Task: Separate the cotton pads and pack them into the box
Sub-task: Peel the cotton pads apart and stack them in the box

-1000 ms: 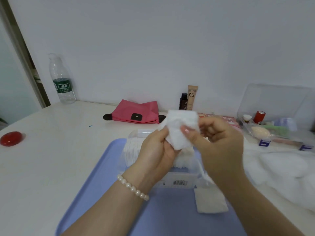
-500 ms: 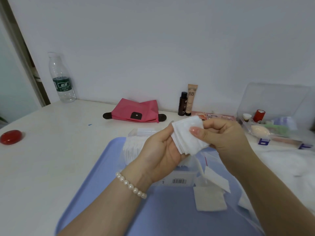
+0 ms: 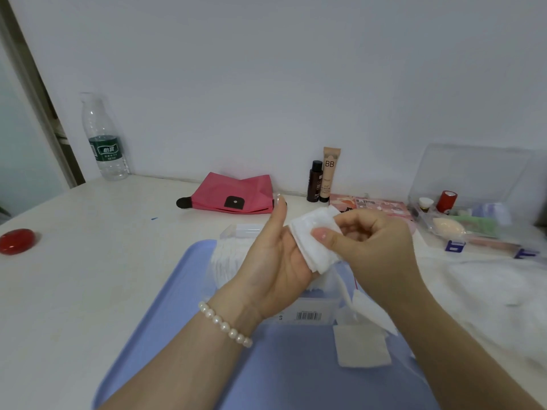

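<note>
A small stack of white cotton pads (image 3: 313,242) is held above the tray between both hands. My left hand (image 3: 275,261) cradles it from behind, palm turned right and thumb raised off it; its fingers are hidden behind the pads. My right hand (image 3: 367,247) pinches the stack's front with thumb and fingers. Below the hands stands the clear box (image 3: 310,315) with a barcode label, and packed pads (image 3: 228,258) show at its left side. Two loose pads (image 3: 362,347) lie on the blue tray (image 3: 177,291) under my right wrist.
Along the wall stand a water bottle (image 3: 105,143), a pink pouch (image 3: 233,193), a brown bottle (image 3: 314,182) and a BB tube (image 3: 331,173). A red object (image 3: 16,241) lies far left. A clear organiser (image 3: 461,208) and white wadding (image 3: 488,285) fill the right.
Both hands have come down and to the right with the stack. A second loose pad now lies on the tray. My left thumb has lifted off the stack.
</note>
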Tool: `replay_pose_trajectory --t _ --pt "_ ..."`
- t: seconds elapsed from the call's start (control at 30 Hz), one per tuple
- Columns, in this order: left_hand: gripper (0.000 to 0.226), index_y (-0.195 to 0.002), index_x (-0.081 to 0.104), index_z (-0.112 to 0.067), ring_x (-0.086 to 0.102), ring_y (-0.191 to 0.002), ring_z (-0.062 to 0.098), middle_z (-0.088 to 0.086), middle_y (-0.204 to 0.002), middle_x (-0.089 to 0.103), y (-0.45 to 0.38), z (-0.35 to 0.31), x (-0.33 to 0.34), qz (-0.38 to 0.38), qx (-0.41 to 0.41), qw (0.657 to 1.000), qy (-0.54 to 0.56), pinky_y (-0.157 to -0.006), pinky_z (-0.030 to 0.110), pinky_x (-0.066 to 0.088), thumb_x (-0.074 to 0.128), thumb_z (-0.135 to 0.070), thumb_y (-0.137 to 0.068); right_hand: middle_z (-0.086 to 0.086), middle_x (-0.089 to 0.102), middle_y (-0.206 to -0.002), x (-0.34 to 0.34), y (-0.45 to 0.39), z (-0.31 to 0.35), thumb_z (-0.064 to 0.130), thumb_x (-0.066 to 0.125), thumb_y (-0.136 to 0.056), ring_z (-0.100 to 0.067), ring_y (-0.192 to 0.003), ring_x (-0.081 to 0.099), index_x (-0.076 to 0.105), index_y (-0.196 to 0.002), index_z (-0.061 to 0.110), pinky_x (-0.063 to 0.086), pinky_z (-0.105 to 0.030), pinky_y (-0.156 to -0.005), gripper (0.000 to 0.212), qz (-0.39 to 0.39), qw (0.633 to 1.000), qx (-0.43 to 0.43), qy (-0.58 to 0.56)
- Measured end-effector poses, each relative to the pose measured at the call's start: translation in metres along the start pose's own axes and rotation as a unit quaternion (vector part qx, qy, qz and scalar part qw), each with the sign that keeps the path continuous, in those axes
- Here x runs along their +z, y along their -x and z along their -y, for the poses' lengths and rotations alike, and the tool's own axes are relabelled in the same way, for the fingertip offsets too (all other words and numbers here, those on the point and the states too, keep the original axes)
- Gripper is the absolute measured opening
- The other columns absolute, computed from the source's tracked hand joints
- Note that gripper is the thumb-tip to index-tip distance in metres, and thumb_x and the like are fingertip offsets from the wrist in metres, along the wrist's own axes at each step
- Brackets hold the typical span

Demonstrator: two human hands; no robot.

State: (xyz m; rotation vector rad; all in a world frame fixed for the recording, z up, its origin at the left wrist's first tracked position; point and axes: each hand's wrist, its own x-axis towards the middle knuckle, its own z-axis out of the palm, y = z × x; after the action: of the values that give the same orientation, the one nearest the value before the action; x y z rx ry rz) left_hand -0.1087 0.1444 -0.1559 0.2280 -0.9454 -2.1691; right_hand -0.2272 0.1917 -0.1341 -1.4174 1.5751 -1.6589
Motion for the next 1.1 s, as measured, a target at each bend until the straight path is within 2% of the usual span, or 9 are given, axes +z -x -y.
replay_pose_trajectory --t 0.2,0.33,0.5,0.7,0.77,0.83,0.9,1.0,1.1 --pt "0.076 -0.125 0.050 0.010 0.045 -0.128 0.039 0.032 -0.134 0.047 0.001 0.002 -0.003 0.009 0.041 0.998 0.052 -0.110 0.045 0.032 0.040 -0.054 -0.085 0.007 0.061 -0.087 0.010 0.012 0.004 0.019 0.077 -0.072 -0.006 -0.077 0.054 0.058 -0.090 0.029 0.041 -0.009 -0.065 0.027 -0.021 0.995 -0.052 0.080" --pt "0.071 -0.105 0.067 0.009 0.064 -0.107 0.031 0.026 -0.112 0.064 0.006 0.003 0.004 -0.008 0.056 0.997 0.061 -0.091 0.037 0.052 0.040 -0.054 -0.084 0.005 0.058 -0.084 0.012 0.015 0.011 0.014 0.077 -0.070 -0.005 -0.075 0.051 0.059 -0.080 0.031 0.038 -0.007 -0.063 0.027 0.019 0.995 -0.061 0.079" --pt "0.072 -0.094 0.066 0.017 0.068 -0.089 0.038 0.031 -0.103 0.064 0.006 -0.002 -0.002 -0.071 0.010 0.986 0.148 -0.082 0.048 0.051 0.049 -0.051 -0.084 0.014 0.059 -0.074 0.014 0.021 0.016 0.005 0.076 -0.069 0.003 -0.071 0.053 0.059 -0.068 0.033 0.039 -0.006 -0.061 0.033 0.063 0.991 -0.107 0.057" --pt "0.032 -0.102 0.065 0.011 0.064 -0.098 0.026 0.026 -0.107 0.065 0.000 -0.002 -0.003 -0.064 -0.037 0.997 0.031 -0.081 0.026 0.054 0.043 -0.006 -0.087 0.002 0.071 -0.069 0.006 0.012 0.016 -0.005 0.078 -0.063 -0.011 -0.065 0.063 0.068 -0.072 0.014 0.054 -0.024 -0.063 0.023 0.132 0.988 -0.031 -0.076" --pt "0.027 -0.111 0.060 0.008 0.065 -0.100 0.027 0.027 -0.113 0.063 -0.007 0.003 -0.005 -0.123 0.006 0.992 0.015 -0.081 0.027 0.055 0.046 -0.001 -0.090 -0.003 0.073 -0.072 0.003 0.008 0.015 -0.004 0.075 -0.064 -0.017 -0.066 0.067 0.069 -0.078 0.008 0.057 -0.029 -0.066 0.019 0.103 0.984 0.031 -0.140" --pt "0.021 -0.105 0.060 0.002 0.070 -0.082 0.022 0.020 -0.098 0.070 -0.007 0.005 -0.007 -0.185 0.057 0.981 0.016 -0.071 0.028 0.058 0.043 0.001 -0.094 -0.007 0.074 -0.082 0.000 0.004 0.012 0.007 0.072 -0.063 -0.018 -0.072 0.069 0.069 -0.088 0.005 0.057 -0.029 -0.068 0.026 0.082 0.954 0.122 -0.261" --pt "0.021 -0.107 0.057 0.000 0.071 -0.083 0.022 0.017 -0.099 0.071 -0.005 0.005 -0.004 -0.184 0.086 0.979 0.002 -0.073 0.030 0.059 0.039 -0.003 -0.097 -0.004 0.073 -0.084 -0.003 0.000 0.010 0.019 0.067 -0.063 -0.013 -0.071 0.066 0.070 -0.092 0.009 0.050 -0.022 -0.065 0.031 0.084 0.922 0.184 -0.330" --pt "0.021 -0.112 0.055 -0.002 0.070 -0.090 0.023 0.017 -0.104 0.070 -0.002 0.006 0.001 -0.175 0.097 0.980 -0.022 -0.078 0.031 0.058 0.039 -0.005 -0.098 0.000 0.070 -0.077 0.000 0.001 0.008 0.025 0.067 -0.062 -0.009 -0.066 0.057 0.070 -0.095 0.008 0.036 -0.021 -0.062 0.037 0.081 0.922 0.215 -0.312" --pt "0.024 -0.115 0.056 -0.001 0.068 -0.096 0.023 0.018 -0.110 0.068 -0.001 0.007 0.005 -0.152 0.086 0.984 -0.047 -0.086 0.032 0.055 0.041 -0.003 -0.097 -0.007 0.074 -0.088 0.000 0.001 0.005 0.022 0.068 -0.061 -0.020 -0.078 0.068 0.069 -0.100 0.002 0.051 -0.025 -0.072 0.044 0.060 0.938 0.188 -0.285"
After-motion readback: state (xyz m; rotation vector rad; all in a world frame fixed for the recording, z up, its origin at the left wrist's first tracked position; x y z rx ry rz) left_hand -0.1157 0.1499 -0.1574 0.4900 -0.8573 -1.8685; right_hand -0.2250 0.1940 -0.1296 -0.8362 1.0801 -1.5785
